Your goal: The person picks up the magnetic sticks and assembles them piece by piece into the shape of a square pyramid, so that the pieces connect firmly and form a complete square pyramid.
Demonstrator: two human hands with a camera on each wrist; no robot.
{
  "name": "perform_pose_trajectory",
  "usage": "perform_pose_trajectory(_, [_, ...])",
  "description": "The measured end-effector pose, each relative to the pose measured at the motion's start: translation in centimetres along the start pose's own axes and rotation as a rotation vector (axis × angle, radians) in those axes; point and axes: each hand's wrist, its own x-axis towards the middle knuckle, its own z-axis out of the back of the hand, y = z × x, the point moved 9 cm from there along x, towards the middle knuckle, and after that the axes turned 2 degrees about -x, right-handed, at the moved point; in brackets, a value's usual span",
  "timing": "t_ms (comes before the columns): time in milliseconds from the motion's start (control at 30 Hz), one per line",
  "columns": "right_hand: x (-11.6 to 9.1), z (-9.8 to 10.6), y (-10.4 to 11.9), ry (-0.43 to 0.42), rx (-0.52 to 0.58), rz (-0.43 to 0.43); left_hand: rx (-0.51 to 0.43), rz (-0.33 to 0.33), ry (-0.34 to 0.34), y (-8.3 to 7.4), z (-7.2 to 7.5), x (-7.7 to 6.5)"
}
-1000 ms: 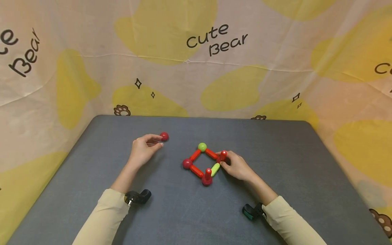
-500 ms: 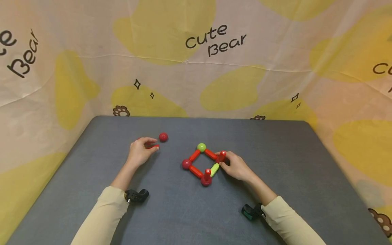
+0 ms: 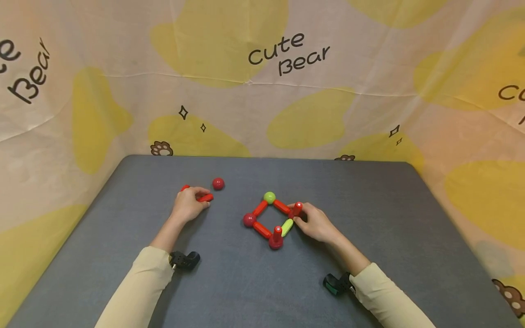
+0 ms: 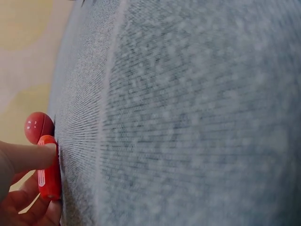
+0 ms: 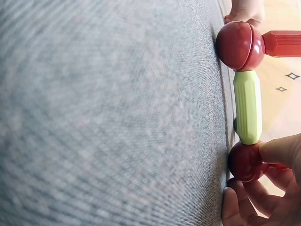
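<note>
In the head view my left hand (image 3: pixel 189 203) pinches a short red rod (image 3: pixel 205 197) between thumb and fingers. The left wrist view shows the thumb lying across that rod. A second red rod (image 3: pixel 185 187) shows just behind the hand, mostly hidden. Beyond the fingertips sits a loose red ball (image 3: pixel 218 183). My right hand (image 3: pixel 316 222) grips the red ball (image 5: pixel 247 161) at the right corner of a four-sided frame of rods and balls. One light-green rod (image 5: pixel 248 107) runs from it to the near red ball (image 3: pixel 276 242). Upright red rods stand on both of these balls.
The frame's far corner is a green ball (image 3: pixel 269 197), its left corner a red ball (image 3: pixel 249 220); red rods join them. Everything lies on a grey table (image 3: pixel 229 291), with a patterned cloth (image 3: pixel 229 100) hanging behind it.
My left hand has drawn back slightly from the loose red ball and closed its thumb and fingers on the red rod. The right hand and the frame stay put.
</note>
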Motion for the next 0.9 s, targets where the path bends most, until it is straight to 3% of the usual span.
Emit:
perform_pose_trajectory(267, [-0.1, 0.0, 0.0, -0.001, 0.01, 0.005, 0.029, -0.005, -0.01, -0.3, -0.1, -0.1])
perform_pose_trajectory(500, [0.0, 0.0, 0.0, 0.002, 0.011, 0.002, -0.036, -0.044, 0.036, -1.0, -0.7, -0.4])
perform_pose_trajectory(900, [0.1, 0.0, 0.4, 0.0, 0.017, 0.035, -0.087, -0.109, 0.032, -2.7, -0.8, -1.4])
